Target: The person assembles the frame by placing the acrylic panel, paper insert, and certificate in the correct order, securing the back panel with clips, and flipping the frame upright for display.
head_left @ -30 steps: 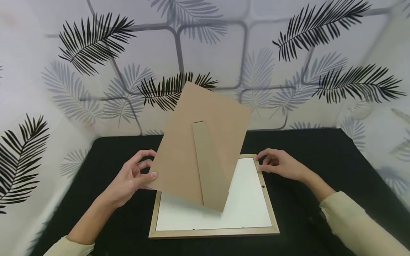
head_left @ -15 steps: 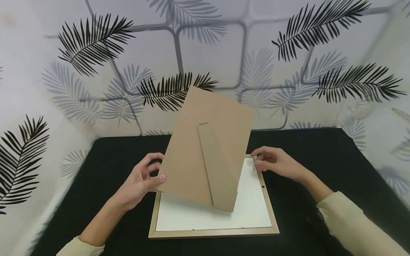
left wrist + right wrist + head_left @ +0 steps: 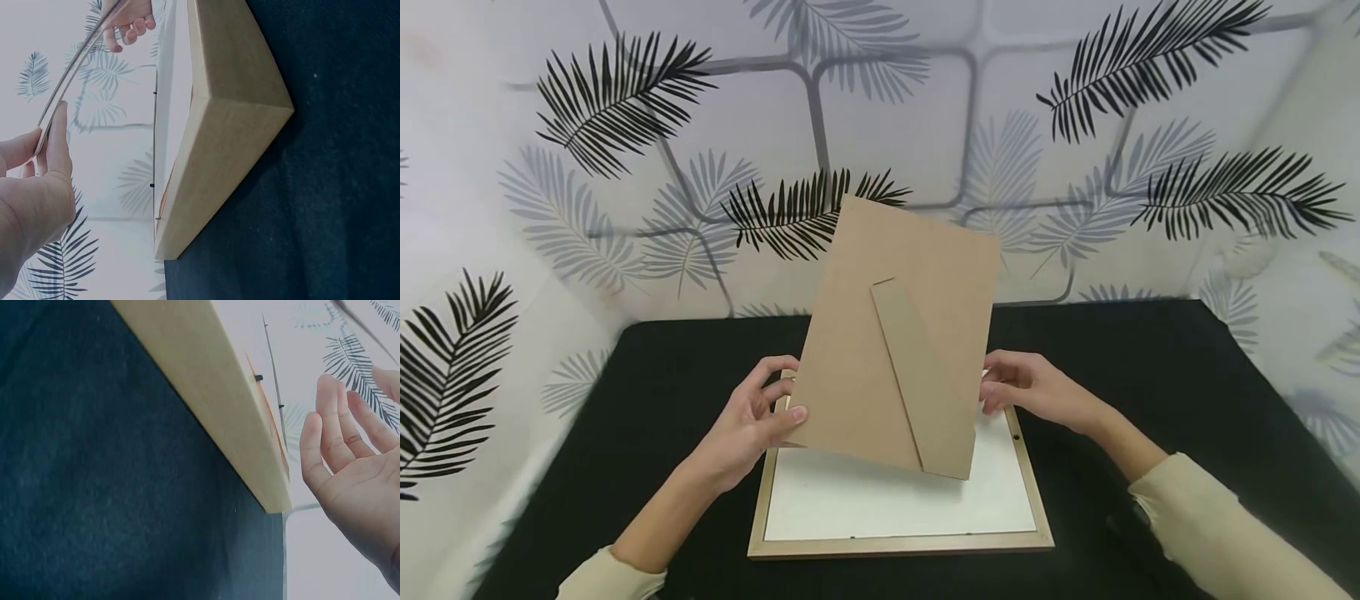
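A brown picture-frame backing board (image 3: 838, 358) with a stand leg (image 3: 917, 375) on its face hangs tilted over the picture frame (image 3: 902, 546). My left hand (image 3: 760, 425) pinches the board by its left edge, thumb on the near face; the left wrist view also shows this hand (image 3: 37, 194) with the board (image 3: 78, 59) seen edge-on. The right hand (image 3: 1037, 387) is at the board's right edge, its fingertips partly hidden behind it. In the right wrist view, that hand (image 3: 356, 450) has loosely extended fingers and grips nothing. The light wood frame lies flat, a white sheet (image 3: 880, 508) inside it.
Black cloth (image 3: 1150, 375) covers the table around the frame. A pale curtain (image 3: 895, 133) with a leaf pattern stands behind. Small dark tabs (image 3: 259, 378) stick out along the frame's inner edge.
My left hand has carried the board to the right, and the board has turned a little more upright. The right hand has left the frame's far right corner and come in to the board's edge.
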The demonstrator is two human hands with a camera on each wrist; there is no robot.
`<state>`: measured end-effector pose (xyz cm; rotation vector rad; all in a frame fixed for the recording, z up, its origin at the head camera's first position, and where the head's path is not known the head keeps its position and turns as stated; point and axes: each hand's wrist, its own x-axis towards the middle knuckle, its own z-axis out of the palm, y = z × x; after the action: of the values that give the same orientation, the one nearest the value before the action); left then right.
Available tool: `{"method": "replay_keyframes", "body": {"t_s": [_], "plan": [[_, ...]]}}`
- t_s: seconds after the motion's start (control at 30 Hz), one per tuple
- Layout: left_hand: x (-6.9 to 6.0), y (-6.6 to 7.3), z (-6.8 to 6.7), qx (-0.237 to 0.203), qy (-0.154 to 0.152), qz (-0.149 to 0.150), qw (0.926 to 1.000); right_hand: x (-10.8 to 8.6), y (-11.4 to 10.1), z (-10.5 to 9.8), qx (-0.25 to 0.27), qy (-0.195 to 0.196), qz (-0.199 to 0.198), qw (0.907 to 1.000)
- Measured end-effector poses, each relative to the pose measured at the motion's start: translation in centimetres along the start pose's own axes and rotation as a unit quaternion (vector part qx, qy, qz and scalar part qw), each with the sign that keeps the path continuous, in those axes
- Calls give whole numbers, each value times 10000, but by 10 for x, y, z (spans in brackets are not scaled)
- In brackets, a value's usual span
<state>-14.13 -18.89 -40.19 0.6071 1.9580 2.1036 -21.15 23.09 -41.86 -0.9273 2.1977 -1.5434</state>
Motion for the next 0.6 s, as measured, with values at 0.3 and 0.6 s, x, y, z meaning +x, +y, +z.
{"method": "replay_keyframes", "body": {"t_s": [0.3, 0.6], "plan": [[1, -3, 3, 45, 61, -143, 9999, 1, -3, 3, 204, 39, -157, 9997], [0, -1, 1, 175, 90, -220, 9996, -3, -1, -2, 514, 228, -264, 9981]]}}
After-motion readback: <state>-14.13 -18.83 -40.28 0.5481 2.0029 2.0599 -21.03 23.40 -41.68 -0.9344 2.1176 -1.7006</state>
